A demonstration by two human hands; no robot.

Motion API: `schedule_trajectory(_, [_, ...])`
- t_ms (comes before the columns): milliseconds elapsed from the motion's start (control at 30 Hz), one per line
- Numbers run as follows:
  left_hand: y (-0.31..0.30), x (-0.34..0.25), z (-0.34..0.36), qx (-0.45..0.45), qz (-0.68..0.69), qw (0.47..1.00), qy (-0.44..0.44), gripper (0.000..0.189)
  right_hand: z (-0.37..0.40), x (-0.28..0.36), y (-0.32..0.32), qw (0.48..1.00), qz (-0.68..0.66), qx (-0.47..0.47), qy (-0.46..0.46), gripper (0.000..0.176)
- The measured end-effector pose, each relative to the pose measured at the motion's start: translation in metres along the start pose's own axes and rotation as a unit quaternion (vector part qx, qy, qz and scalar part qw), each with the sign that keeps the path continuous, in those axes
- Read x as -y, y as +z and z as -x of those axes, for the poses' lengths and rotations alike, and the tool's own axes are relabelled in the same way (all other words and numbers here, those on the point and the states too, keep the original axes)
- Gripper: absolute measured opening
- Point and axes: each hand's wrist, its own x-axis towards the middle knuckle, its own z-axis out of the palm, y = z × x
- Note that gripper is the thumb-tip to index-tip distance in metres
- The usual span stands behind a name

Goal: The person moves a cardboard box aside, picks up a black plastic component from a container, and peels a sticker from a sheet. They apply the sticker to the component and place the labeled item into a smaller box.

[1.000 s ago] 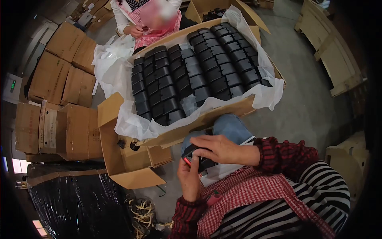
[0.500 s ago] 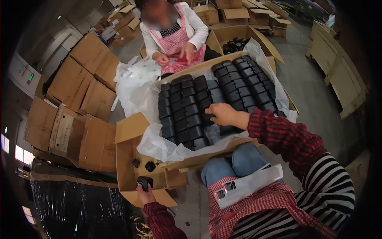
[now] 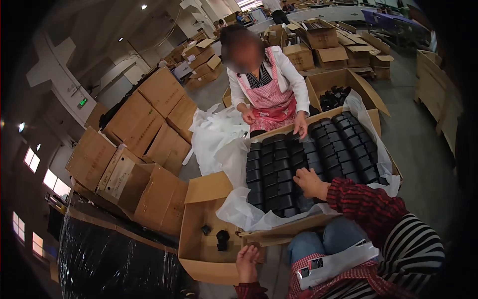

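My right hand (image 3: pixel 309 183) reaches into the large carton (image 3: pixel 291 228), its fingers curled onto the rows of black plastic parts (image 3: pixel 276 174). The fingertips touch a part in a middle row, and my hand covers some of it. Lower down, my left hand (image 3: pixel 247 261) is raised at the right side of a smaller open carton (image 3: pixel 206 269). Its fingers are loosely bent and apart, with nothing in them. A few small black pieces (image 3: pixel 222 240) lie on the floor of that carton.
Across the large carton a co-worker (image 3: pixel 269 89) has one hand (image 3: pixel 300 124) at the rows' far end. White wrapping sheets (image 3: pixel 216 137) bunch to the left. Brown cartons (image 3: pixel 134 122) stack at left, beside black-wrapped goods (image 3: pixel 114 249). A white packet (image 3: pixel 341 261) lies on my lap.
My left hand has let go of a black piece, which now lies in the smaller carton, and moved right. My right hand stays at the rows. The view has swung up and left.
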Motion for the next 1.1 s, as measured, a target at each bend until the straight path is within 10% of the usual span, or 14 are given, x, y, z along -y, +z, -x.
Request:
schedule_trajectory(100, [0.027,-0.013,0.032,0.141,0.033,0.988,-0.047,0.034,0.034,0.003,-0.042,0.976,-0.155,-0.151,-0.015,0.061])
schedule_trajectory(167, [0.061,-0.031,0.052,0.179,0.021,0.980,-0.078,0.039,0.068,0.019,-0.083,0.902,-0.266,-0.268,-0.209,0.057])
schedule_trajectory(333, [0.121,-0.055,0.081,0.402,-0.002,0.912,-0.086,0.052,0.145,0.049,-0.118,0.772,-0.437,-0.159,-0.433,0.060])
schedule_trajectory(567, [0.143,-0.034,0.110,0.437,-0.008,0.881,-0.183,0.047,0.213,0.025,-0.076,0.756,-0.591,-0.102,-0.262,0.062])
schedule_trajectory(633, [0.152,-0.016,0.126,0.384,-0.046,0.904,-0.181,0.041,0.229,0.031,-0.059,0.500,-0.859,-0.066,-0.090,0.053])
schedule_trajectory(733, [0.147,0.021,0.140,0.418,-0.201,0.866,-0.186,0.046,0.243,0.048,-0.043,0.756,-0.651,0.004,-0.071,0.059])
schedule_trajectory(833, [0.150,0.032,0.154,0.411,-0.273,0.860,-0.132,0.036,0.248,0.063,-0.029,0.831,-0.548,-0.081,-0.045,0.044])
schedule_trajectory(933, [0.154,0.018,0.162,0.348,-0.279,0.891,-0.080,0.023,0.239,0.068,-0.016,0.773,-0.614,-0.024,0.159,0.034])
schedule_trajectory(967, [0.150,0.015,0.165,0.310,-0.257,0.912,-0.076,0.025,0.236,0.061,-0.015,0.657,-0.722,-0.113,0.185,0.037])
schedule_trajectory(1100, [0.131,0.004,0.146,0.197,-0.114,0.974,-0.014,0.034,0.265,0.023,0.009,0.802,-0.549,-0.202,0.120,0.031])
